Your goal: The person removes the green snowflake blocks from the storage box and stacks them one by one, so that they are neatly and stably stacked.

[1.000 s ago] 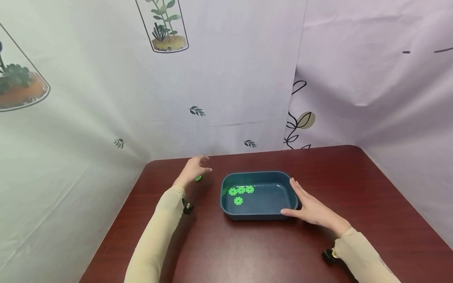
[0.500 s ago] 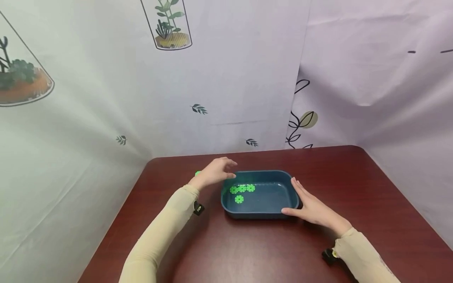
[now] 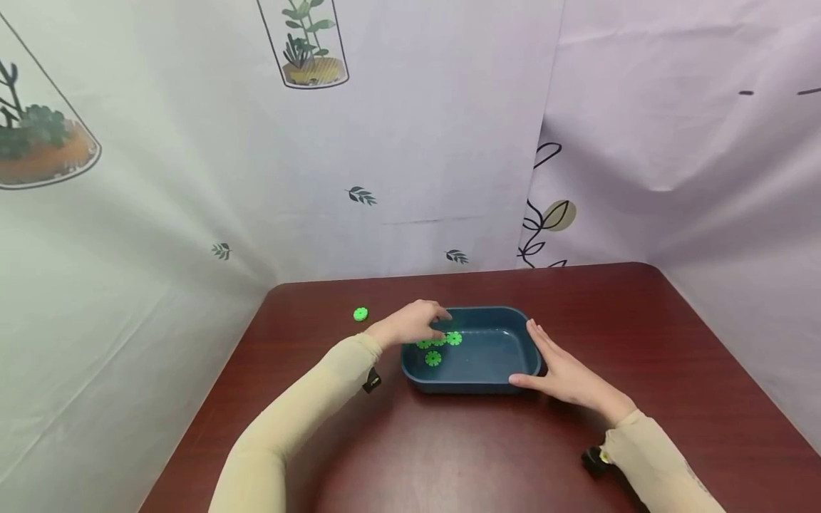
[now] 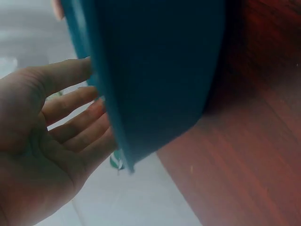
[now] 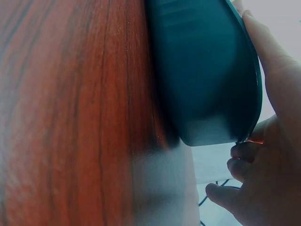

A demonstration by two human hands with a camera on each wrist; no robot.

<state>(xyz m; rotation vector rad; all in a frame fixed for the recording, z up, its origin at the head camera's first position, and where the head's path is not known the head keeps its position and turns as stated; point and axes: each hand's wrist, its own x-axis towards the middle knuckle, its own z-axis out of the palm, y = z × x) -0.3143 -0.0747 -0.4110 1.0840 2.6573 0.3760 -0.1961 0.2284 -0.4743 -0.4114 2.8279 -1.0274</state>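
Observation:
A dark blue-green rectangular tray (image 3: 487, 362) stands on the table. Several bright green notched discs, like interlocking snowflake pieces, lie toward its left side; one disc (image 3: 432, 358) lies in front of the others. My left hand (image 3: 413, 324) reaches over the left rim, thumb and forefinger apart with no disc visible between them. In the left wrist view the tray wall (image 4: 155, 75) hides its fingertips. My right hand (image 3: 567, 381) holds the tray's right end, thumb over the front rim and fingers along the right side. A green piece (image 3: 360, 314) lies on the table left of the tray.
The dark red wooden table (image 3: 474, 456) has rounded far corners. A pale cloth backdrop (image 3: 436, 128) printed with plants hangs behind it and along both sides. Dark wrist cameras (image 3: 372, 381) sit under both cuffs.
My left hand has moved right from the green piece on the table, over the tray's left rim and down toward the discs. The right hand stays on the tray.

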